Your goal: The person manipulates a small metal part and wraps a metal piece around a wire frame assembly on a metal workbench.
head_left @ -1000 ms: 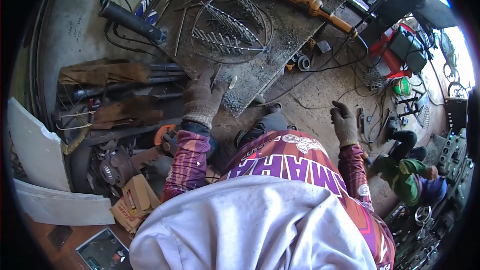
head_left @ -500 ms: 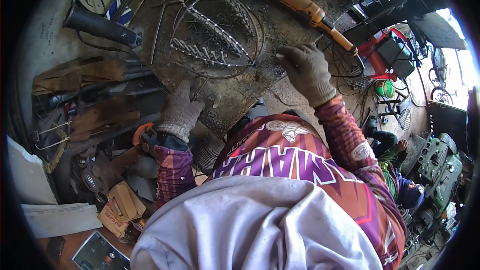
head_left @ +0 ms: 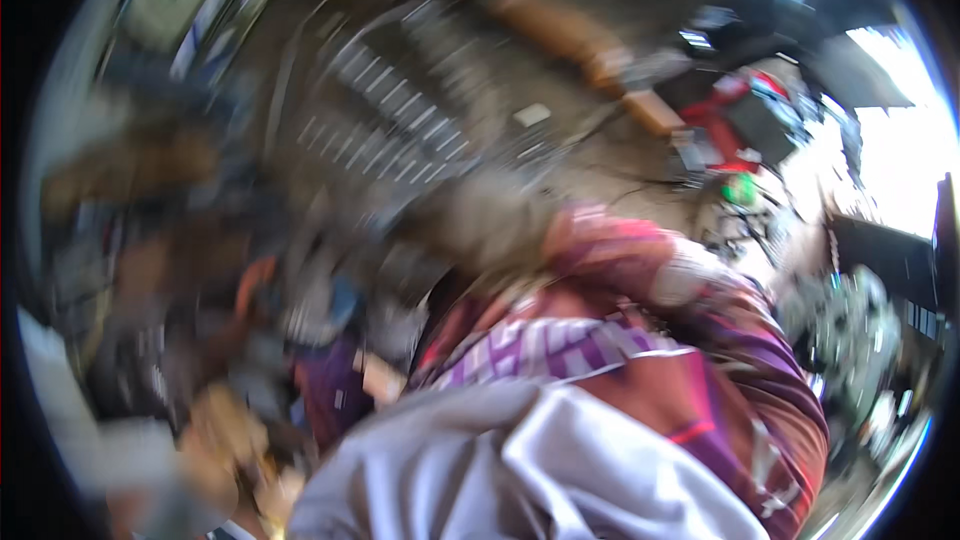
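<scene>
Motion smears the whole head view. My right hand (head_left: 480, 225), in a grey-brown work glove, reaches across in front of my body; its fingers are too blurred to read. My left sleeve (head_left: 330, 385) shows at the lower left. The left glove (head_left: 318, 305) is a pale smear just above it, its fingers not distinguishable. Beyond my hands, a wire ring with rows of short metal rods (head_left: 395, 105) lies on the dark worktop (head_left: 560, 130). An orange angle grinder (head_left: 560, 25) rests behind it, apart from both hands.
A red chair-like object (head_left: 720, 125) and a green round thing (head_left: 740, 188) stand at the right. A grey-green machine (head_left: 850, 330) is farther right. Brown cloth and bars (head_left: 150, 175) lie at the left, with a cardboard box (head_left: 225, 430) below.
My right hand has swung left and inward toward my body. My left hand has drawn down from the worktop's edge. The whole view has shifted and blurred.
</scene>
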A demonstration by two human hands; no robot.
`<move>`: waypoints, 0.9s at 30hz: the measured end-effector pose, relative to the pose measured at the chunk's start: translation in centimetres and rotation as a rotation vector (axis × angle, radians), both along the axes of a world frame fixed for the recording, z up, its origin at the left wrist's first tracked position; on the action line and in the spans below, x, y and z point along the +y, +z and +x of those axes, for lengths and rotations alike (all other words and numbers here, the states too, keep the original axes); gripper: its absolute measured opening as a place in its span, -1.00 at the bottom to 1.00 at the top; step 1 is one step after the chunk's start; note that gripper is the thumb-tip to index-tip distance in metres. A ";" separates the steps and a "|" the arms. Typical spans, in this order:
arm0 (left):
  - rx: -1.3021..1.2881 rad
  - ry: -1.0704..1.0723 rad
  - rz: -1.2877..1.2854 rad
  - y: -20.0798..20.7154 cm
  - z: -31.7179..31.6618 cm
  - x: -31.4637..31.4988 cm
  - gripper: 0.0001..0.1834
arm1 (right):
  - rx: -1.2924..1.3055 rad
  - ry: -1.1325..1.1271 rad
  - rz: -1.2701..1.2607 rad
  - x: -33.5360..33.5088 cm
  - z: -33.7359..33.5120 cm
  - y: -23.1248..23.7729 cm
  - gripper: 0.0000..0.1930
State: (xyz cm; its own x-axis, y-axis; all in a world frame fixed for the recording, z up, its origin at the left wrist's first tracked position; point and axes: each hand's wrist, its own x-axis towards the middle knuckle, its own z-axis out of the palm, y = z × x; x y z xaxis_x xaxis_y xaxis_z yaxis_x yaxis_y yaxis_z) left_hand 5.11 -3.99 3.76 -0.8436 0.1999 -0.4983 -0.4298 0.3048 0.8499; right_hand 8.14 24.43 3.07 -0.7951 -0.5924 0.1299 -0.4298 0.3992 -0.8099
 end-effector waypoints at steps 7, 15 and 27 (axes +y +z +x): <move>0.127 0.124 0.091 -1.9 -0.7 0.5 -0.74 | 0.310 0.071 0.089 -4.4 -3.1 -5.5 -0.75; 0.302 0.055 0.002 -5.4 -5.5 -1.6 -0.79 | 0.655 0.005 0.021 -6.9 -4.1 -8.5 -0.81; 0.381 -0.194 -0.045 -0.9 -7.7 5.6 -0.79 | -0.011 -0.279 -0.039 4.9 -3.1 -0.7 -0.68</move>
